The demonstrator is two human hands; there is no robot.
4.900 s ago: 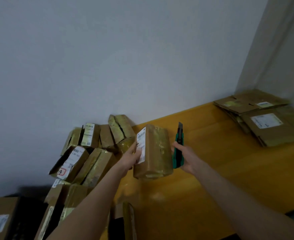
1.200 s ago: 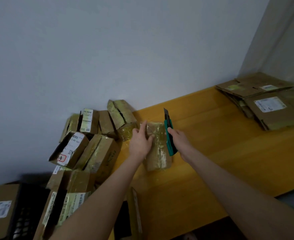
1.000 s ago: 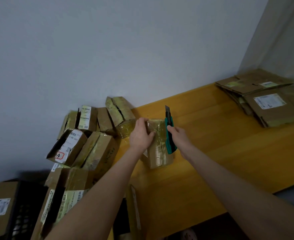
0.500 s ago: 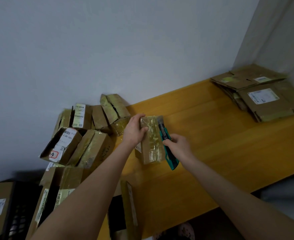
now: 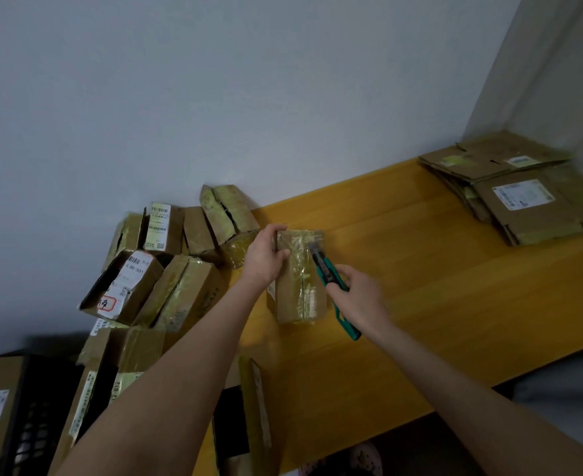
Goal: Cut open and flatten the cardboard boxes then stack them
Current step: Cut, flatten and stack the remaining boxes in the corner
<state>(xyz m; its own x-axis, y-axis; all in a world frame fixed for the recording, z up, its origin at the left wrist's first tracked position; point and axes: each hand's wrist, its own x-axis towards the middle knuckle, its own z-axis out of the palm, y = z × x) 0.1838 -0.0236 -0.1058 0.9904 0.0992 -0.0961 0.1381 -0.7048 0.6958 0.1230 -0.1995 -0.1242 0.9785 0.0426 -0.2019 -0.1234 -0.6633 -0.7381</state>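
- left hand (image 5: 264,259): fingers curled over box (image 5: 298,280) top edge, gripping it on table (image 5: 437,286)
- right hand (image 5: 360,297): fingers wrapped around cutter (image 5: 331,280), blade tip on box tape

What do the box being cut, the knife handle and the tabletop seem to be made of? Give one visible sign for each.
The box: matte brown cardboard, bound in glossy yellowish tape that glints. The knife: handle looks like smooth, evenly teal plastic; blade end dark, probably metal. The tabletop: orange-yellow wood or laminate, with grain lines and slight sheen.
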